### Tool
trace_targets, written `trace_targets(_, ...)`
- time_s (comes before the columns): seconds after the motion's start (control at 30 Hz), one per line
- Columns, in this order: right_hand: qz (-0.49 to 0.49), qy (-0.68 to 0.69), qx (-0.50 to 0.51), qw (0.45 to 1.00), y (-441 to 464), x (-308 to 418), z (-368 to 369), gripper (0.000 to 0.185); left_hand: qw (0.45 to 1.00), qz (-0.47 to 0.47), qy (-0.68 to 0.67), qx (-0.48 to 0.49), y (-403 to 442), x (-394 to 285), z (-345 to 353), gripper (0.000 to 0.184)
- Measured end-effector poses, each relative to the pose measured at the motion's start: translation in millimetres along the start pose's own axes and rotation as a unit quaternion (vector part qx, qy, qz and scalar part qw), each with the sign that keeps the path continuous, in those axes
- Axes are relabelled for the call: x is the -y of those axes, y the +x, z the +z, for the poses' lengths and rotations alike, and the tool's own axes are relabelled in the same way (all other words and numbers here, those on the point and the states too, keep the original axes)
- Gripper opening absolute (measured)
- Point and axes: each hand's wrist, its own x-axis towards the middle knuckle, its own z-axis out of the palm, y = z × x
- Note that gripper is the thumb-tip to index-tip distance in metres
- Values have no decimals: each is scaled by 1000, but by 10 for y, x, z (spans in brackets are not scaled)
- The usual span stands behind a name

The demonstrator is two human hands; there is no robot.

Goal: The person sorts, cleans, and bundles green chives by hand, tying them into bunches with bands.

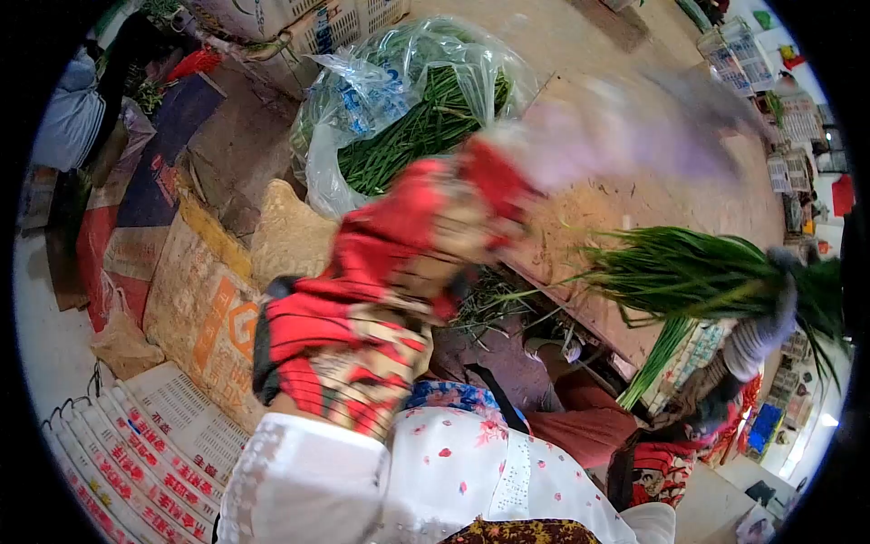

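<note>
My left hand point(625, 136), in a pale lilac glove, is smeared by motion over the wooden board. Its fingers cannot be made out. A red patterned sleeve covers that arm. At the right, my right hand point(766, 331), in a grey glove, is closed around a bunch of green chives point(689, 272); the long leaves spread leftward over the board point(634, 208). Below this bunch, paler green stalks point(660, 361) slant down past the board's edge. A clear plastic bag point(322, 172) beyond my left arm holds more chives point(412, 127).
White plastic crates point(154, 453) with red lettering stand at the lower left. Beside them lies a yellowish printed sack point(204, 317). Another crate point(349, 27) is behind the bag. Part of another person point(68, 118) shows at the upper left. Loose trimmings lie beneath the board.
</note>
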Motion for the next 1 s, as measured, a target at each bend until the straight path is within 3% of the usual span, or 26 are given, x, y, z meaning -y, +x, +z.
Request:
trace_targets(0.03, -50, 1, 14, 999, 41, 70, -154, 46, 999, -26, -17, -17, -180, 459, -300, 27)
trace_targets(0.07, -23, 62, -12, 998, 31, 92, -334, 47, 969, -219, -94, -70, -528, 484, -669, 23)
trace_targets(0.1, 5, 123, -36, 992, 6, 93, -433, 48, 960, -241, 62, -131, -963, 823, -890, 23)
trace_targets(0.13, 27, 133, -19, 991, -32, 93, -404, 48, 880, -383, 246, -136, -1318, 1039, -984, 23)
trace_targets(0.17, 50, 141, -1, 989, -67, 75, -333, 48, 808, -523, 244, -118, -1617, 1127, -977, 27)
trace_targets(0.2, -2, 19, 25, 1000, -74, -20, -129, 47, 811, -501, 302, 15, -1990, 1415, -862, 29)
trace_targets(0.23, 8, -3, 44, 999, -86, -261, -58, 44, 798, -465, 352, 149, -2319, 1687, -720, 31)
trace_targets(0.3, 37, 49, 29, 998, -66, -512, -54, 40, 788, -452, 307, 285, -2636, 1795, -420, 34)
trace_targets(0.37, 76, 128, -9, 989, -28, -420, -92, 38, 767, -518, 318, 205, -2904, 2115, -39, 33)
trace_targets(0.4, 76, 157, 26, 984, 15, -304, -166, 41, 841, -153, 446, 267, -3147, 2144, -77, 31)
trace_targets(0.43, 76, 186, 60, 978, 57, -204, -230, 45, 843, -150, 443, 267, -3224, 2149, -87, 31)
trace_targets(0.47, 49, 157, -13, 986, -8, -64, -133, 50, 830, -210, 425, 294, -3267, 2135, -82, 31)
trace_targets(0.57, 63, 181, 47, 980, -70, -147, -125, 50, 763, -386, 363, 371, -3402, 2057, -25, 28)
trace_targets(0.6, 46, 181, 114, 976, -98, -211, -19, 50, 730, -441, 340, 396, -3464, 1978, -16, 28)
trace_targets(0.63, 92, 72, 41, 992, -176, -401, -156, 48, 693, -493, 319, 417, -3520, 1891, -31, 27)
trace_targets(0.7, 56, 193, 96, 975, -216, -404, 41, 47, 644, -615, 252, 380, -3646, 1637, -53, 27)
trace_targets(0.73, 50, 183, 83, 978, -231, -412, 66, 47, 623, -639, 241, 382, -3712, 1507, -82, 26)
trace_targets(0.8, 44, 187, 64, 979, -258, -386, 100, 47, 622, -593, 244, 449, -3718, 1091, -125, 24)
trace_targets(0.83, 61, 141, 11, 988, -295, -339, 139, 44, 632, -547, 243, 493, -3710, 873, -135, 23)
trace_targets(0.9, -7, -16, -10, 1000, -319, -562, -79, 41, 654, -444, 222, 570, -3595, 352, -101, 21)
trace_targets(0.97, 14, 129, -2, 992, -229, -460, 32, 41, 687, -348, 167, 616, -3369, -161, 59, 19)
trace_targets(1.0, -24, 173, 55, 983, -193, -351, 127, 42, 709, -312, 125, 620, -3245, -385, 220, 18)
